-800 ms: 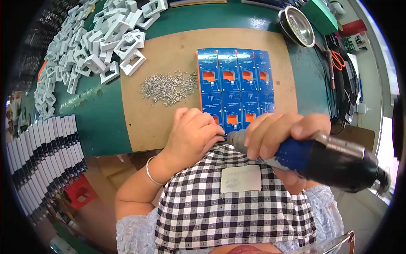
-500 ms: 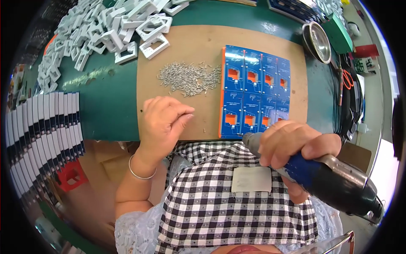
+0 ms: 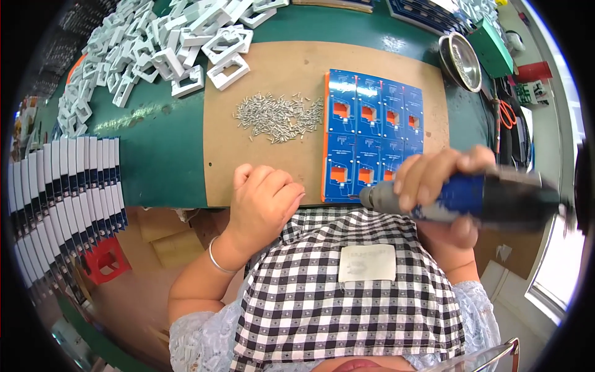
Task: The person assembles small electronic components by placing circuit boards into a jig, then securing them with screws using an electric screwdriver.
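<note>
Lowest in the frame, a black-and-white checked apron [image 3: 347, 310] with a pale patch covers the person's front. Just above it, right of centre, the right hand [image 3: 443, 186] wraps its fingers tightly around a blue and grey electric screwdriver [image 3: 477, 198], which lies level with its nose pointing left at the near edge of the blue panel [image 3: 372, 142]. The left hand [image 3: 263, 201] rests at the near edge of the brown work board [image 3: 260, 155], fingers curled into a loose fist; whether it holds anything cannot be told. A silver bangle [image 3: 217, 260] circles that wrist. The blue panel lies flat on the right half of the board, a grid of cells with orange cut-outs, its left edge orange. Just left of its far half sits a loose heap of small silver screws [image 3: 279, 116], with bare board between the heap and the left hand. The board sits on a green table [image 3: 161, 149]. At the left edge of the frame, a row of black and white flat pieces [image 3: 62, 186] stands side by side. In the upper left, white plastic frames [image 3: 155, 49] are piled up, 2 of them spilling onto the board's far corner. In the upper right stand a round metal dish [image 3: 463, 59] and a green box [image 3: 489, 46].
</note>
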`<action>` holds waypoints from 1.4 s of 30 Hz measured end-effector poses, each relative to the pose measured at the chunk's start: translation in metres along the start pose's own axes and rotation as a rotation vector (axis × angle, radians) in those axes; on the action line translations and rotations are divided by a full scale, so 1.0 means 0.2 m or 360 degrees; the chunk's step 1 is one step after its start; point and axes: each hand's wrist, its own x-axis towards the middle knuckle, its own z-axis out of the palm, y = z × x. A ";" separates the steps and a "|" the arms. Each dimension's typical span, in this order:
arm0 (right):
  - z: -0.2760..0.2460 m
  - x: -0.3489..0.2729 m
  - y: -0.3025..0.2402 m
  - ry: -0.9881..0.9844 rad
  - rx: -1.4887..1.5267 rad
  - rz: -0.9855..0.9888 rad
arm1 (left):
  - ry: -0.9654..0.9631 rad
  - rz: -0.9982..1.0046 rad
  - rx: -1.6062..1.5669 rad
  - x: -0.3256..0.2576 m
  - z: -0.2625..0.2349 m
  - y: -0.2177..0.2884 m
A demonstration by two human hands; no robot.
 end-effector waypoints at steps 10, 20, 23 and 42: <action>-0.09 -0.05 -0.06 0.0221 0.0173 -0.0010 | -0.0073 0.0228 0.0117 0.07 0.00 0.01; -0.05 -0.11 -0.12 0.0132 0.0160 0.0003 | -0.0354 0.0358 0.0180 0.12 -0.02 0.00; -0.03 -0.11 -0.11 0.0221 0.0099 -0.0104 | -0.0196 0.0035 -0.0445 0.10 -0.01 0.04; -0.02 -0.07 -0.09 0.0128 0.0051 -0.0018 | -0.0022 0.0160 -0.0307 0.10 0.06 0.06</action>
